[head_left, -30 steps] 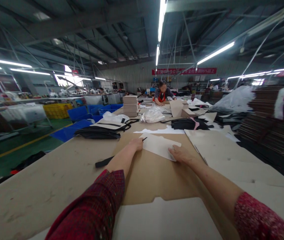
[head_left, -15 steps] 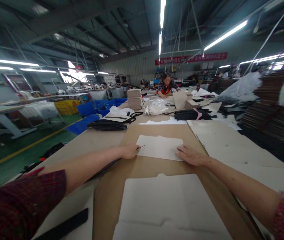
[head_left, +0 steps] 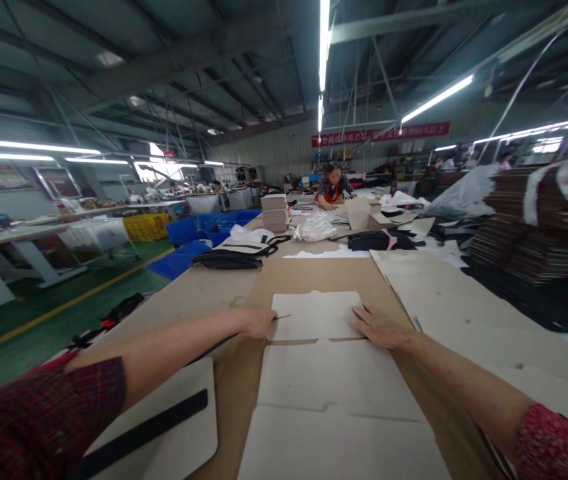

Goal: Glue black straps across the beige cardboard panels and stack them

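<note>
A white card (head_left: 317, 317), smooth and matt with rounded far corners and a small tab, is resting over a brown sheet (head_left: 319, 272) midway up the table (head_left: 199, 288). The left hand (head_left: 260, 322) is closing round a thin dark tool (head_left: 283, 317), whose tip is pointing across the card. The right hand (head_left: 379, 327) is touching the card's right edge; whether its fingers are pinching, I cannot tell. Two larger pale boards (head_left: 334, 373) are lying nearer, one overlapping the other. At left, a black strip (head_left: 149, 433) is crossing a round-cornered panel (head_left: 197, 443). Broad pale sheets (head_left: 464, 320) are covering the right side. Beyond, one crinkled clear bag (head_left: 314, 227) is sitting between a squared stack (head_left: 275, 213) and a soft black bundle (head_left: 371, 240) with one pink tie (head_left: 391, 239). A co-worker (head_left: 333, 187) in a red apron is leaning over the far end. Behind, a red banner (head_left: 384, 133) is showing white characters, too blurred to read. One yellow crate (head_left: 147, 228) is standing left, near blue bins (head_left: 184, 257).
</note>
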Demonstrator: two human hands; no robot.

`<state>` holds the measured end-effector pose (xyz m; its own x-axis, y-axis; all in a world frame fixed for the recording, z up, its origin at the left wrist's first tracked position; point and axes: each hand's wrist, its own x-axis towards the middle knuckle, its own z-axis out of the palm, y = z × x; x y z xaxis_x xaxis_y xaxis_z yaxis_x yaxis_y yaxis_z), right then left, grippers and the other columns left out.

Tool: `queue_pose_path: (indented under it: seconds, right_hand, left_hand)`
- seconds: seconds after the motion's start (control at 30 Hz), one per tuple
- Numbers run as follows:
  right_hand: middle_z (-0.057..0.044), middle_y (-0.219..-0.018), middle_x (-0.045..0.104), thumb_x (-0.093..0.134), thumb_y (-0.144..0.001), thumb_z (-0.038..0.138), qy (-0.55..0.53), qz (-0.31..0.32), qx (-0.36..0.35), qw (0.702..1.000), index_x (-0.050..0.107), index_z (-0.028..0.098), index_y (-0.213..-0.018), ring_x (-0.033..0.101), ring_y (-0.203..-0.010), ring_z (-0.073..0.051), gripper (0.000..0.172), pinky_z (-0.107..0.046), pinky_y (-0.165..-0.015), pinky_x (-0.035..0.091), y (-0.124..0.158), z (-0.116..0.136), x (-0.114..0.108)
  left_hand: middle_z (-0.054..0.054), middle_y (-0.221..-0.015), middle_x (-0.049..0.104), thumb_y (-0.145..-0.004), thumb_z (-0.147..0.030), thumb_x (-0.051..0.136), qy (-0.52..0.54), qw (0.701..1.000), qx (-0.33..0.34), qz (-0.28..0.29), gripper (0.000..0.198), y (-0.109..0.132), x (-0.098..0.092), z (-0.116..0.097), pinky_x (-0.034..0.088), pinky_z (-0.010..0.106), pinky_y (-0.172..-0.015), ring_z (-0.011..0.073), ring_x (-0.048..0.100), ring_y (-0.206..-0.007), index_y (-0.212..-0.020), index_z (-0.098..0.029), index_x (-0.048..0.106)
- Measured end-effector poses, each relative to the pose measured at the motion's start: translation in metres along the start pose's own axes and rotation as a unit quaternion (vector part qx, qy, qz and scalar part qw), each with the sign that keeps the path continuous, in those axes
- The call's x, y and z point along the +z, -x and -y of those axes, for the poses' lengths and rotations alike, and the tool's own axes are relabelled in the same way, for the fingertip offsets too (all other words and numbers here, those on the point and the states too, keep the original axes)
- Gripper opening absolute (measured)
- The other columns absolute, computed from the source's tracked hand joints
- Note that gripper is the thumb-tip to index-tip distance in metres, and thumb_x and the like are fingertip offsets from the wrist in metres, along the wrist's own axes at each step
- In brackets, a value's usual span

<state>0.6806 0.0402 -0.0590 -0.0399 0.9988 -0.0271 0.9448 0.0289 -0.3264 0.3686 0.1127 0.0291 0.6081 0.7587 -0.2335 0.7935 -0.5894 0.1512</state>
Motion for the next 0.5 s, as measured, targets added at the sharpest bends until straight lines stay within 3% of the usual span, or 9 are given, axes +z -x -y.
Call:
queue_pose_path:
  seconds: [0.1, 0.2, 0.27, 0.33, 0.4, 0.5]
  right_hand:
    - [-0.023, -0.148, 0.044, 0.039, -0.094, 0.039, -0.022, -0.047, 0.023, 0.998, 0.05, 0.006, -0.137, 0.035, -0.142, -0.032, 0.056, -0.045, -0.116, 0.027, 0.011, 0.019, -0.014]
    - [-0.015, -0.136, 0.058, 0.033, -0.096, 0.037, -0.07, -0.092, 0.004, 0.993, 0.06, 0.013, -0.126, 0.05, -0.13, -0.025, 0.047, -0.036, -0.111, 0.035, 0.042, 0.052, -0.038]
    - [-0.007, -0.117, 0.07, 0.032, -0.097, 0.046, -0.17, -0.118, -0.016, 0.978, 0.068, 0.02, -0.107, 0.062, -0.113, -0.023, 0.045, -0.034, -0.099, 0.045, 0.073, 0.08, -0.054]
    - [-0.002, -0.102, 0.073, 0.041, -0.093, 0.054, -0.276, -0.153, -0.02, 0.949, 0.069, 0.024, -0.096, 0.065, -0.102, -0.023, 0.042, -0.035, -0.091, 0.049, 0.104, 0.109, -0.064]
    - [0.0, -0.102, 0.073, 0.046, -0.091, 0.056, -0.335, -0.188, -0.046, 0.922, 0.069, 0.026, -0.098, 0.065, -0.102, -0.023, 0.039, -0.034, -0.089, 0.049, 0.129, 0.135, -0.07]
    - [0.0, -0.108, 0.073, 0.051, -0.089, 0.055, -0.349, -0.222, -0.068, 0.908, 0.068, 0.028, -0.105, 0.065, -0.104, -0.022, 0.036, -0.032, -0.087, 0.05, 0.154, 0.153, -0.07]
  left_hand:
    - [0.008, -0.074, 0.072, -0.087, -0.029, 0.047, 0.035, 0.999, -0.019, -0.024, 0.024, 0.01, -0.028, -0.019, 0.048, 0.027, -0.067, 0.0206, 0.065, -0.071, -0.084, -0.016, 0.067]
    - [0.005, -0.061, 0.066, -0.092, -0.036, 0.039, 0.078, 0.997, -0.002, -0.019, 0.039, 0.038, -0.055, -0.047, 0.046, 0.024, -0.058, 0.0147, 0.061, -0.055, -0.071, -0.015, 0.064]
    - [0.002, -0.06, 0.065, -0.089, -0.042, 0.045, 0.143, 0.989, 0.036, -0.004, 0.037, 0.065, -0.064, -0.067, 0.045, 0.022, -0.054, 0.0123, 0.058, -0.051, -0.071, -0.016, 0.065]
    - [-0.002, -0.061, 0.063, -0.08, -0.042, 0.06, 0.232, 0.97, 0.07, 0.014, 0.027, 0.088, -0.068, -0.083, 0.044, 0.021, -0.05, 0.0118, 0.057, -0.051, -0.085, -0.017, 0.067]
    - [-0.004, -0.061, 0.061, -0.071, -0.04, 0.071, 0.281, 0.955, 0.095, 0.029, 0.036, 0.101, -0.066, -0.093, 0.042, 0.021, -0.047, 0.0118, 0.055, -0.05, -0.099, -0.018, 0.067]
    - [-0.006, -0.059, 0.059, -0.07, -0.041, 0.075, 0.256, 0.958, 0.13, -0.011, 0.04, 0.101, -0.059, -0.1, 0.04, 0.021, -0.048, 0.0111, 0.054, -0.051, -0.101, -0.017, 0.07]
